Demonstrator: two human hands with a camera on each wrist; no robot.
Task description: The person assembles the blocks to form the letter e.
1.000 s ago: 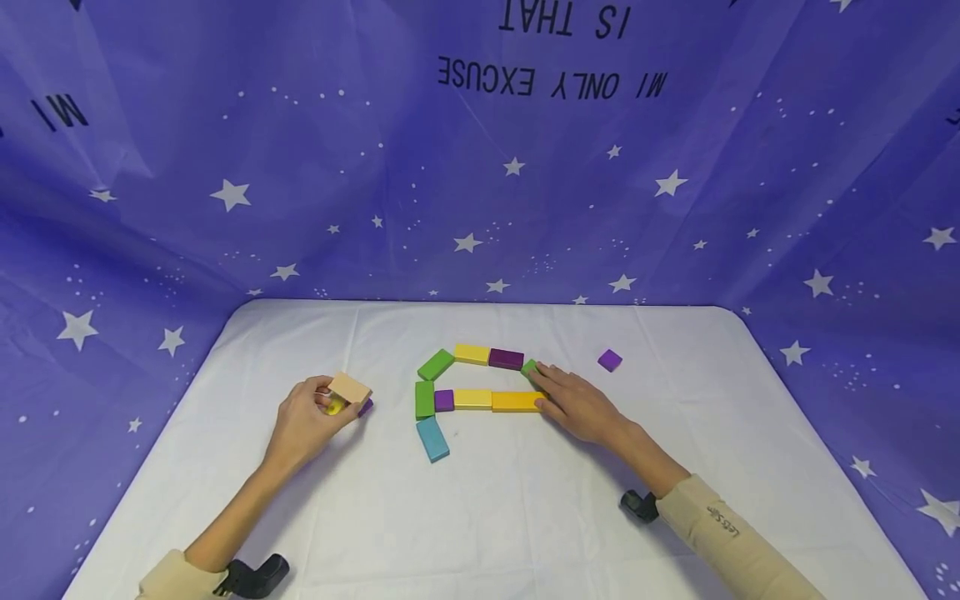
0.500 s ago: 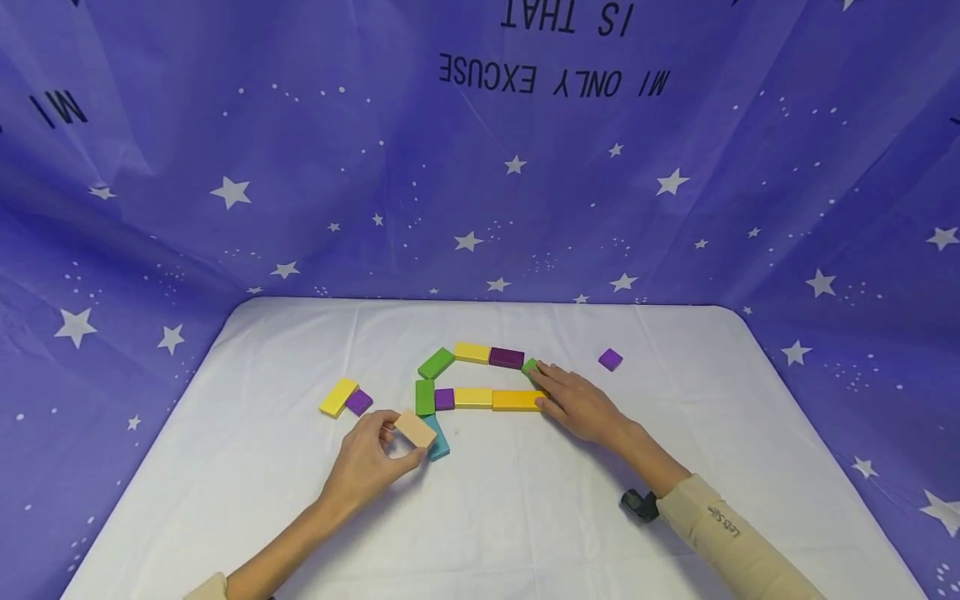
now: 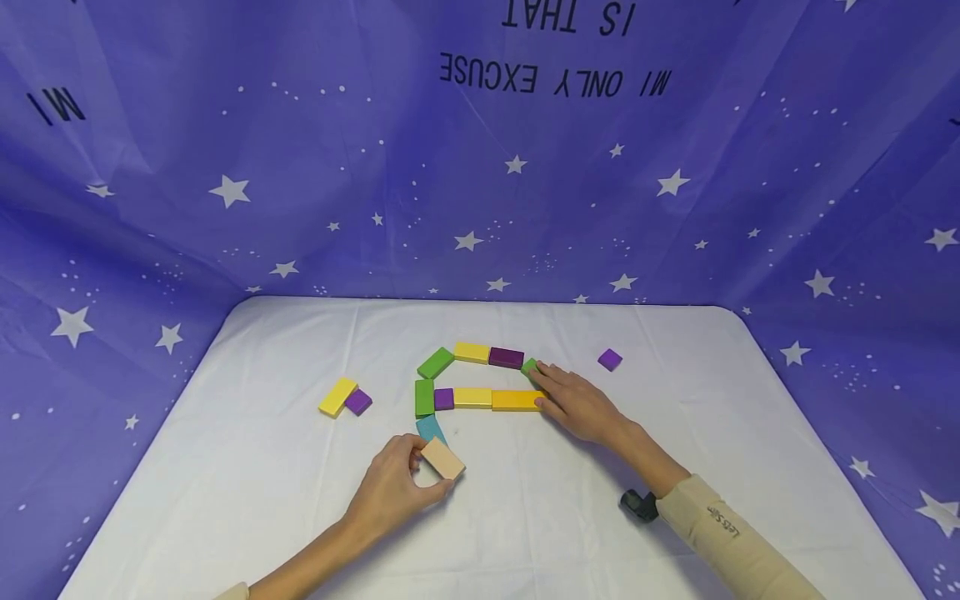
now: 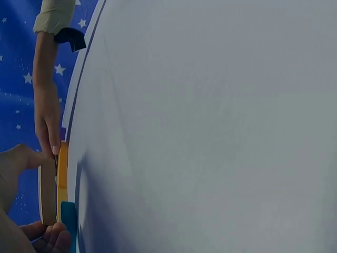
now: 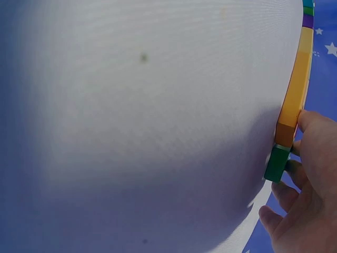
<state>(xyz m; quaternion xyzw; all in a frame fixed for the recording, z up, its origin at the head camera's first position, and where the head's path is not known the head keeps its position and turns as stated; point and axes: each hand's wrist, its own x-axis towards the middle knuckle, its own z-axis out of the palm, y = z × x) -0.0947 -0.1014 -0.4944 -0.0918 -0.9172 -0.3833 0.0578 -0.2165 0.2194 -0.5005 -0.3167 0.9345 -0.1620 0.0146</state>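
My left hand (image 3: 392,490) pinches a beige wooden block (image 3: 442,459) between thumb and fingers. The block hangs over the lower end of a blue block (image 3: 431,429), hiding part of it; in the left wrist view a gap shows between the beige block (image 4: 47,192) and the blue block (image 4: 68,224). On the right, my right hand (image 3: 581,404) rests with its fingers fairly straight at a green block (image 3: 530,366), and the thumb lies at the end of an orange block (image 3: 516,401). That hand covers part of both. The right wrist view shows the green block (image 5: 277,163) beside the orange one.
Two green blocks (image 3: 436,363), a yellow block (image 3: 472,353) and a dark purple block (image 3: 506,357) form a curve above a row with a small purple block (image 3: 444,399). Apart lie a yellow block (image 3: 339,397), a purple one (image 3: 358,402) and another purple block (image 3: 610,359).
My left hand has carried the beige block from beside the loose yellow and purple blocks, rightward and nearer to me, to the blue block's lower end. My right hand has stayed in place.
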